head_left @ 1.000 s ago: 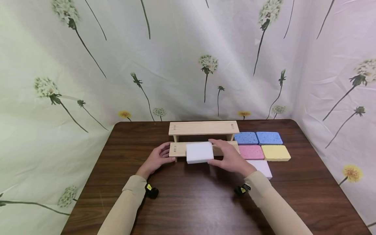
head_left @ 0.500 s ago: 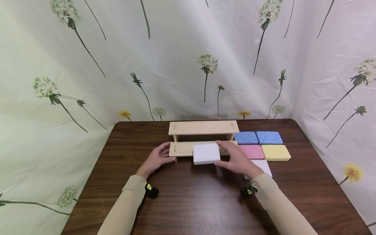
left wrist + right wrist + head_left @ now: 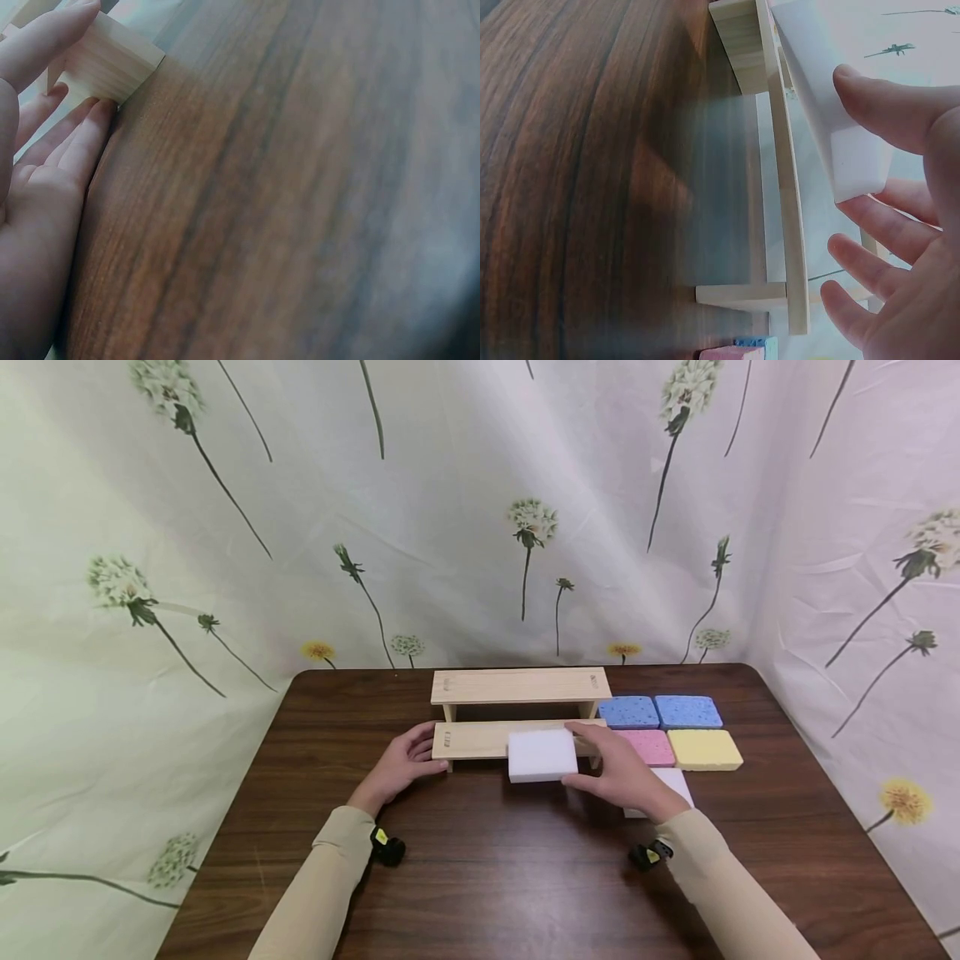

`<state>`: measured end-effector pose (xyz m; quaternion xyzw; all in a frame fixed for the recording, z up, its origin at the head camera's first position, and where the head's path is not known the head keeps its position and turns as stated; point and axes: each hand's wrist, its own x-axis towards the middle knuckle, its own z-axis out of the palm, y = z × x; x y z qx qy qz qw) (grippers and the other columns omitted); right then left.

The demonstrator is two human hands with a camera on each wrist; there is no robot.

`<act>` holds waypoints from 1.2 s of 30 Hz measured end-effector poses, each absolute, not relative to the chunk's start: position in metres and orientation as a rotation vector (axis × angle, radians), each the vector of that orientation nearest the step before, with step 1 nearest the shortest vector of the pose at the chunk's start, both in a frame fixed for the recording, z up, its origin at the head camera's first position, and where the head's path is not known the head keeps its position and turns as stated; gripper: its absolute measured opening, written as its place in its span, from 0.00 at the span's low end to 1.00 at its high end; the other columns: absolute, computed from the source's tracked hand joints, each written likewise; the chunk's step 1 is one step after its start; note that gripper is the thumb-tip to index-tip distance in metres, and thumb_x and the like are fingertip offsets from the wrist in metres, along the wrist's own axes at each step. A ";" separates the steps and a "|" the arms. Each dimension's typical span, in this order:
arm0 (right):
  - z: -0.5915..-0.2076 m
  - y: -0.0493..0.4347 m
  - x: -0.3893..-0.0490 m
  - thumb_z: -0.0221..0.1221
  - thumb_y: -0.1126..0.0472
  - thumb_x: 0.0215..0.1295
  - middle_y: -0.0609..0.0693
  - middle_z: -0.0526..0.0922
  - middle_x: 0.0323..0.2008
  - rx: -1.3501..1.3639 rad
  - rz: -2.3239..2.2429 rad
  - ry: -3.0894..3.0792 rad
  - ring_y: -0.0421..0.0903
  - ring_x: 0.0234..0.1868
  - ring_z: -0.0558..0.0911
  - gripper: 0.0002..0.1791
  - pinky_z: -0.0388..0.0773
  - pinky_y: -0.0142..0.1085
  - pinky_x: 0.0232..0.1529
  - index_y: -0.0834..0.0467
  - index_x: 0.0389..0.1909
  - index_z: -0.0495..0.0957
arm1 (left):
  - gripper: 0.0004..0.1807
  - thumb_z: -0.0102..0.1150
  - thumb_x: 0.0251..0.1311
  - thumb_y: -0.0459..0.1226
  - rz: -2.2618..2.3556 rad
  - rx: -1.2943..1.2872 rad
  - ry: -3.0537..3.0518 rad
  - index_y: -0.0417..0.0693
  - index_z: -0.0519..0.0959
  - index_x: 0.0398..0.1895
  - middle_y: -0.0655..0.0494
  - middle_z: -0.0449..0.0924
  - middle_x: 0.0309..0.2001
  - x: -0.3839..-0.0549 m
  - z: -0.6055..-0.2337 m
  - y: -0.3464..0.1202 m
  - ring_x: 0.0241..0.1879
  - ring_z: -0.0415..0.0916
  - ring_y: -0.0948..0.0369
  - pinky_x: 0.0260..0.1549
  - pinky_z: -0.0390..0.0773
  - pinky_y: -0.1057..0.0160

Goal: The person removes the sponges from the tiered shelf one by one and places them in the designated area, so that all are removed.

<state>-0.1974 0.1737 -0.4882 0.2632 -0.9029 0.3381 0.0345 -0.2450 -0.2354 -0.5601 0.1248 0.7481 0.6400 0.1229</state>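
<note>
A white sponge block is pinched in my right hand, with the thumb on its near side and fingers on its far side. In the right wrist view, the sponge overlaps the lower board of a pale wooden two-step shelf; contact between them cannot be made out. My left hand holds the left end of that lower board, thumb in front. Its fingertips meet the shelf's leg in the left wrist view. The upper step stands behind.
To the shelf's right lie two blue sponges, a pink sponge, a yellow sponge and another white block, partly behind my right hand. Everything stands on a dark wood table; a flower-patterned cloth hangs behind.
My right hand has slid the white sponge block rightward along the front of the lower board, uncovering more of its left part. The left hand has stayed in place.
</note>
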 end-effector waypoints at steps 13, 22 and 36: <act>-0.494 0.192 -0.187 0.79 0.55 0.57 0.58 0.78 0.68 0.763 1.083 -2.793 0.57 0.61 0.81 0.46 0.82 0.55 0.59 0.61 0.74 0.69 | 0.49 0.75 0.61 0.31 1.865 0.360 2.191 0.35 0.57 0.81 0.33 0.63 0.76 -0.243 -0.558 -0.235 0.75 0.64 0.41 0.68 0.75 0.58; -0.493 0.210 -0.182 0.79 0.55 0.58 0.59 0.74 0.71 0.661 1.093 -2.836 0.59 0.71 0.74 0.44 0.77 0.59 0.66 0.58 0.74 0.71 | 0.49 0.76 0.61 0.32 1.858 0.344 2.190 0.36 0.57 0.81 0.33 0.62 0.76 -0.244 -0.559 -0.235 0.75 0.64 0.41 0.69 0.75 0.56; -0.492 0.236 -0.178 0.80 0.54 0.56 0.57 0.76 0.69 0.552 1.073 -2.853 0.60 0.69 0.74 0.44 0.76 0.66 0.64 0.54 0.73 0.72 | 0.48 0.76 0.61 0.31 1.860 0.351 2.182 0.36 0.58 0.81 0.34 0.63 0.77 -0.244 -0.558 -0.235 0.75 0.64 0.42 0.67 0.76 0.58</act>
